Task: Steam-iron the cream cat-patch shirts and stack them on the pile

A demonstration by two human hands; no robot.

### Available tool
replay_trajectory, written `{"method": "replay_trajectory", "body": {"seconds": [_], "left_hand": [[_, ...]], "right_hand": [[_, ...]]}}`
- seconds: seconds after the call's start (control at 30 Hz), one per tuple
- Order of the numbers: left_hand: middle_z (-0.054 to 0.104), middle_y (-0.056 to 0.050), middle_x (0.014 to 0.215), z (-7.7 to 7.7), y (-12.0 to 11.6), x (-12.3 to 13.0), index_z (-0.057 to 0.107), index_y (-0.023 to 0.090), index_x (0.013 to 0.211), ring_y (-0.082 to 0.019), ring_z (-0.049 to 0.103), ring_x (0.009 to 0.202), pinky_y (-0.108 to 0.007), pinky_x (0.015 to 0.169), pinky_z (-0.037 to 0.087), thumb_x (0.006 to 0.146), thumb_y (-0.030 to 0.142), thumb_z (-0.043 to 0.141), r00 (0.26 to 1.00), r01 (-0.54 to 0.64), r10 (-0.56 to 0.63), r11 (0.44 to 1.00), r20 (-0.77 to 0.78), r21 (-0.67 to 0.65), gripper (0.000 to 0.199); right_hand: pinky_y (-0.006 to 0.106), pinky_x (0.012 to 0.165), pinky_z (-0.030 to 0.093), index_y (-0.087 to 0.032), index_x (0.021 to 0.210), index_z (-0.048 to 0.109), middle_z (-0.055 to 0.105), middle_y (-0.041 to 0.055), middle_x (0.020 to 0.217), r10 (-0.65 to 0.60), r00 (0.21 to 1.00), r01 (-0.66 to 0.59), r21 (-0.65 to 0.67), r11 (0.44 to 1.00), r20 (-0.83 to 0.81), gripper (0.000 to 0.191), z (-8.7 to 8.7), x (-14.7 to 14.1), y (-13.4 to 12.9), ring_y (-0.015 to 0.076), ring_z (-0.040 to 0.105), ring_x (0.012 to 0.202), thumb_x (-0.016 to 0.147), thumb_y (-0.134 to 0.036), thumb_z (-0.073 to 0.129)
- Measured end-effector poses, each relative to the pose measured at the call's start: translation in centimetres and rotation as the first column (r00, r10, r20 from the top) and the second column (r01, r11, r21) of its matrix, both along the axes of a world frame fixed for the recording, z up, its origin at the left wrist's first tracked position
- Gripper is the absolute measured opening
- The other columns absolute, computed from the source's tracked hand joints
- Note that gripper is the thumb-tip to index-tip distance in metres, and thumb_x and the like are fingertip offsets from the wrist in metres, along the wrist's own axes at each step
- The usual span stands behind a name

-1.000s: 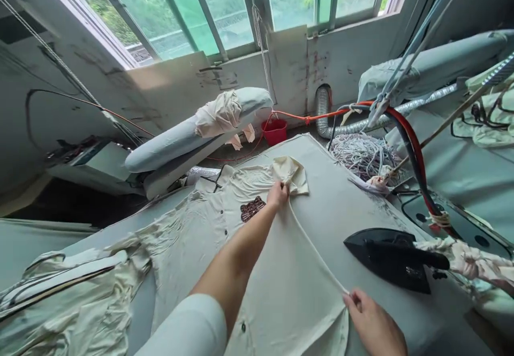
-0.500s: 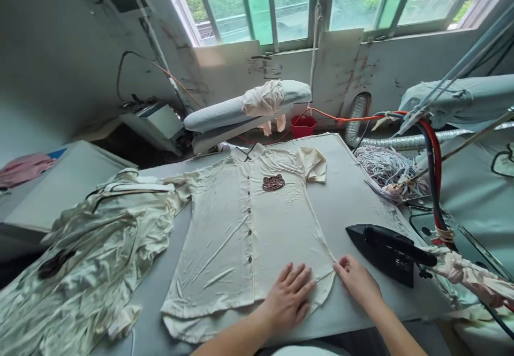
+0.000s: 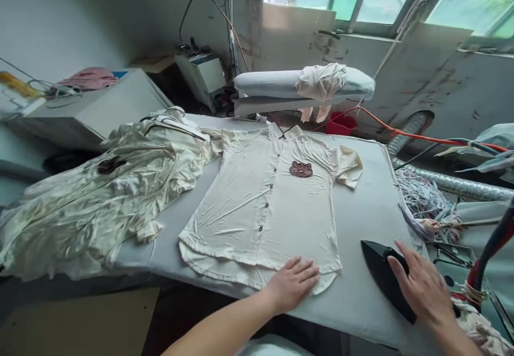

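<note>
A cream short-sleeved shirt (image 3: 297, 211) lies front up, with dark buttons down its middle and a brown animal-head patch (image 3: 301, 169) on the chest. My left hand (image 3: 295, 283) rests flat on its lower hem, fingers stretched out. To the right of the shirt, a black iron (image 3: 381, 270) sits on the padded table (image 3: 353, 302). Around its handle is my right hand (image 3: 428, 286), thumb on the near side and fingers on the far side. The hand covers most of the handle.
Crumpled cream garments (image 3: 160, 168) are heaped on the left. Behind the table are a padded sleeve board (image 3: 269, 84) with cloth on it and a red bucket (image 3: 340, 124). A cord pile (image 3: 425, 195) and dark hoses (image 3: 492, 259) stand at the right.
My right hand has let go of the shirt's side hem and moved right onto the iron's handle. My left hand stays on the hem. The view has turned left.
</note>
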State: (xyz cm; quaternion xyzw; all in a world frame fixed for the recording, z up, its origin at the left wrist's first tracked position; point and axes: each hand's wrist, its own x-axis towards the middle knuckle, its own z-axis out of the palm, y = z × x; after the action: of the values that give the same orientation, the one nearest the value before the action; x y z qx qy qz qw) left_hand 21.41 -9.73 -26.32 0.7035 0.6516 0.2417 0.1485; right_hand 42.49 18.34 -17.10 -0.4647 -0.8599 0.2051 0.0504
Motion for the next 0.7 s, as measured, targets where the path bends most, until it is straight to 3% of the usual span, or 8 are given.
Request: {"method": "replay_trajectory", "body": {"seconds": [0.1, 0.17, 0.27, 0.33, 0.37, 0.5, 0.63, 0.7], "left_hand": [[0.055, 0.0, 0.145, 1.1, -0.8, 0.1, 0.054, 0.027, 0.14, -0.014, 0.041, 0.142, -0.035, 0.123, 0.023, 0.103, 0.031, 0.043, 0.996, -0.042, 0.038, 0.998, 0.081, 0.043, 0.039], [0.061, 0.0, 0.138, 2.1, -2.2, -0.7, 0.061, 0.029, 0.131, -0.013, 0.049, 0.135, -0.035, 0.122, 0.027, 0.101, 0.031, 0.046, 0.973, -0.211, 0.203, 0.976, 0.113, 0.059, 0.034], [0.06, -0.003, 0.138, 2.9, -5.3, -3.4, 0.065, 0.028, 0.126, -0.018, 0.048, 0.137, -0.043, 0.122, 0.025, 0.1, 0.025, 0.042, 0.76, -0.649, 0.65, 0.757, 0.016, 0.071, 0.035], [0.057, -0.005, 0.142, 2.8, -7.4, -5.4, 0.063, 0.025, 0.13, -0.022, 0.045, 0.139, -0.047, 0.121, 0.027, 0.1, 0.024, 0.04, 0.613, -0.781, 0.785, 0.62, -0.092, 0.08, 0.038], [0.056, -0.005, 0.143, 2.6, -8.3, -6.1, 0.062, 0.024, 0.132, -0.022, 0.045, 0.139, -0.046, 0.119, 0.03, 0.101, 0.024, 0.04, 0.592, -0.794, 0.794, 0.604, -0.137, 0.07, 0.038], [0.046, -0.003, 0.152, 1.6, -11.0, -6.1, 0.054, 0.025, 0.142, -0.022, 0.039, 0.144, -0.043, 0.12, 0.03, 0.101, 0.028, 0.042, 0.694, -0.694, 0.668, 0.72, -0.269, -0.005, 0.043], [0.033, -0.005, 0.16, 1.6, -12.7, -4.0, 0.035, 0.027, 0.155, -0.023, 0.03, 0.148, -0.044, 0.123, 0.024, 0.1, 0.039, 0.047, 0.782, -0.577, 0.546, 0.816, -0.302, -0.019, 0.057], [0.043, -0.004, 0.155, 2.1, -13.7, -4.5, 0.046, 0.029, 0.148, -0.023, 0.038, 0.144, -0.044, 0.121, 0.027, 0.098, 0.043, 0.049, 0.801, -0.573, 0.556, 0.819, -0.221, -0.018, 0.052]], "right_hand": [[0.044, 0.107, 0.042, -0.017, 0.121, 0.062, 0.061, 0.0169, 0.131, 0.137, 0.969, -0.063, -0.331, 0.942, 0.205, 0.078, 0.5, 0.5, 3.6, 0.0354, 0.054, 0.127, 0.072, -0.076, 0.046], [0.039, 0.099, 0.047, -0.018, 0.117, 0.063, 0.065, 0.0154, 0.126, 0.259, 0.936, -0.144, -0.409, 0.901, 0.24, 0.072, 1.1, -1.8, 2.0, 0.0327, 0.06, 0.118, 0.074, -0.074, 0.047], [0.037, 0.081, 0.046, -0.021, 0.105, 0.062, 0.071, 0.0122, 0.108, 0.474, 0.832, -0.338, -0.414, 0.845, 0.288, 0.055, 2.5, -9.0, -5.6, 0.0298, 0.066, 0.099, 0.086, -0.068, 0.039], [0.035, 0.075, 0.043, -0.021, 0.098, 0.061, 0.071, 0.01, 0.099, 0.618, 0.739, -0.474, -0.444, 0.76, 0.268, 0.044, 3.3, -14.3, -11.8, 0.029, 0.067, 0.094, 0.09, -0.059, 0.041], [0.035, 0.075, 0.043, -0.021, 0.097, 0.061, 0.072, 0.0097, 0.099, 0.672, 0.7, -0.533, -0.451, 0.716, 0.241, 0.039, 3.5, -16.6, -14.5, 0.0294, 0.067, 0.095, 0.091, -0.055, 0.044], [0.037, 0.077, 0.045, -0.021, 0.096, 0.063, 0.072, 0.0101, 0.101, 0.713, 0.66, -0.585, -0.434, 0.685, 0.237, 0.028, 1.8, -18.9, -18.6, 0.0311, 0.068, 0.097, 0.089, -0.045, 0.051], [0.04, 0.077, 0.049, -0.026, 0.093, 0.063, 0.072, 0.0094, 0.099, 0.503, 0.785, -0.336, -0.433, 0.837, 0.362, 0.041, -1.3, -12.6, -12.4, 0.0314, 0.068, 0.094, 0.086, -0.061, 0.044], [0.04, 0.076, 0.051, -0.028, 0.086, 0.065, 0.072, 0.0111, 0.095, 0.434, 0.835, -0.272, -0.433, 0.859, 0.337, 0.043, -2.3, -10.1, -9.0, 0.0319, 0.069, 0.091, 0.077, -0.068, 0.052]]}}
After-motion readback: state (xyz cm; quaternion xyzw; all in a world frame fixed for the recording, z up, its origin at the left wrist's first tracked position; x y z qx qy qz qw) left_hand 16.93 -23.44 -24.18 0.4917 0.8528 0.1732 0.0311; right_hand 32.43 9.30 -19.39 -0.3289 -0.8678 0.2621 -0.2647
